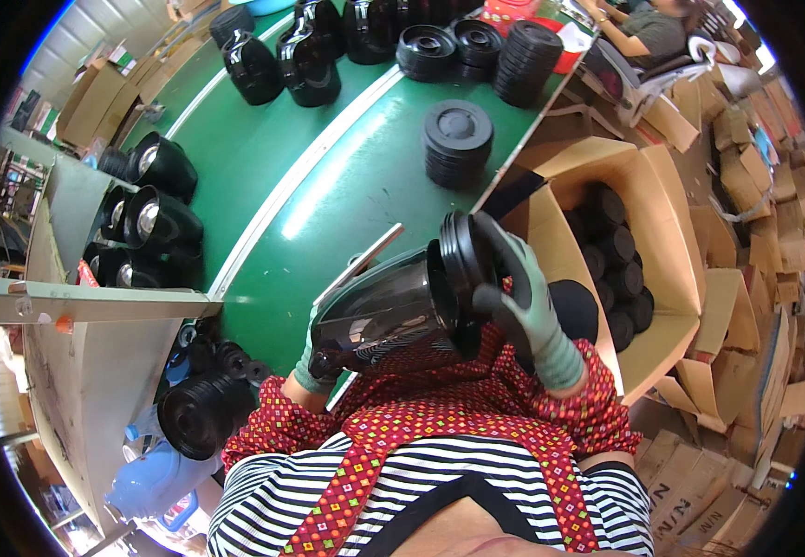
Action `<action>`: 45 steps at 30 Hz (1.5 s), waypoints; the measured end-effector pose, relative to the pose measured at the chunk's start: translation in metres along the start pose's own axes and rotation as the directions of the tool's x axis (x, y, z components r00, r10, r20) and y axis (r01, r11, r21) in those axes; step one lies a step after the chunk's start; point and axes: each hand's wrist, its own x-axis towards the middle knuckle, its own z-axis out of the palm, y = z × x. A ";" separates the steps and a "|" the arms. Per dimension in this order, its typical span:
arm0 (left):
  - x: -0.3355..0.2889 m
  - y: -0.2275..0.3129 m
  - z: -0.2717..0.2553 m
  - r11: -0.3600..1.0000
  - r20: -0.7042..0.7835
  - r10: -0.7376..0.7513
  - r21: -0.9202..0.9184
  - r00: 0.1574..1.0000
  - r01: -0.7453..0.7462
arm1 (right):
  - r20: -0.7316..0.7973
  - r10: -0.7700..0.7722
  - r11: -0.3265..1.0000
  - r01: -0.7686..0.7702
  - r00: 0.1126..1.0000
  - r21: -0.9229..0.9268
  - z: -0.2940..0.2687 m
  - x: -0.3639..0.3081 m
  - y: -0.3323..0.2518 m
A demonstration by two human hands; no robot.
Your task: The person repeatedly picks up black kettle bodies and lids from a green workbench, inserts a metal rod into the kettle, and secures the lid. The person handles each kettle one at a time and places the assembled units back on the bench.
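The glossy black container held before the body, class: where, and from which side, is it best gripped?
Probably around the rounded body of the black container, from the left, with a broad palm. It is tilted with its wider end facing right, near the ridged black piece in the right hand; its glossy surface might slip in a narrow grip.

This person's rocking pale green knit gloves (544,332) with dark coating (506,309). Red sleeves (597,399) are showing little multicoloured diamonds, and a matching apron (458,415) is covering a black-and-white striped top (254,501) with black neckline trim (467,485).
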 end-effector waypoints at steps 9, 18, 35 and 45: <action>0.020 -0.034 -0.004 0.993 0.121 -0.109 -0.040 0.987 0.115 | -0.088 0.015 1.000 -0.013 0.996 0.021 -0.024 -0.057 -0.033; 0.014 0.036 0.076 0.085 0.264 0.606 0.917 0.750 -0.391 | 0.310 0.373 0.627 -0.484 0.875 0.611 -0.051 -0.058 -0.018; 0.031 0.078 0.122 -0.297 0.765 0.130 0.637 0.631 -0.711 | 0.480 0.462 0.035 -0.556 0.746 0.830 -0.062 -0.065 -0.013; 0.036 0.058 0.102 0.189 0.240 0.377 0.926 0.895 -0.328 | -0.050 0.264 0.766 -0.178 0.963 0.617 -0.043 -0.078 -0.037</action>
